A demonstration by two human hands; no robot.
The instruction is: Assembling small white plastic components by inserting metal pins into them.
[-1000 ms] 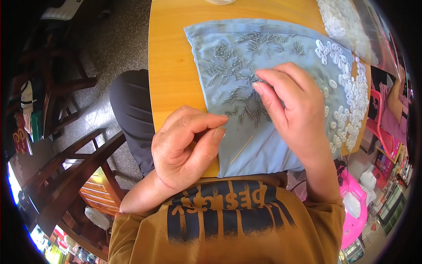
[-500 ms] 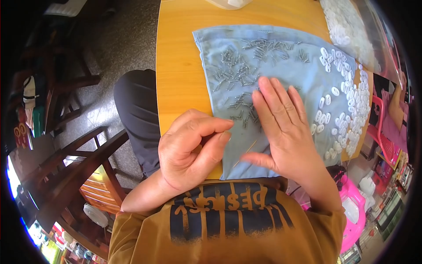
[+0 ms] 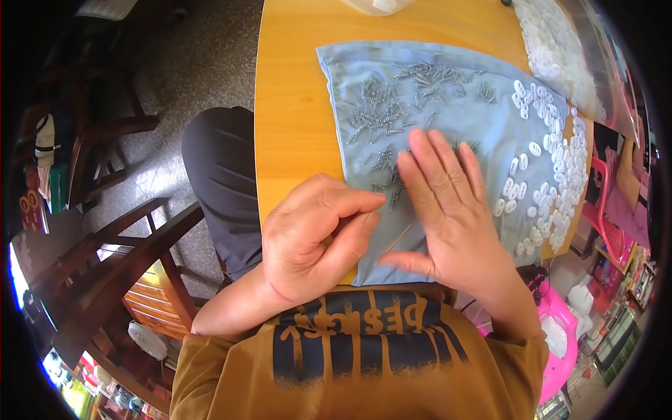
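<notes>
My right hand lies palm down, fingers stretched out, over a light blue cloth. Close to its left my left hand is curled, thumb and forefinger tips drawn together; anything between them is too small to make out. Small metal coil springs are scattered on the left and far parts of the cloth, a few by my right fingertips. A thin, tan, stick-like piece lies slantwise between my hands, near my right thumb. White oval plastic pieces are spread along the cloth's right side.
The cloth lies on a yellow wooden table. A clear plastic bag of white pieces stands at the far right. A whitish container shows at the far edge. Pink plastic chairs stand to the right, and wooden chairs to the left.
My right hand has slid slightly left over the cloth, nearer the springs. My left hand keeps its curled shape. The whole view has shifted a little.
</notes>
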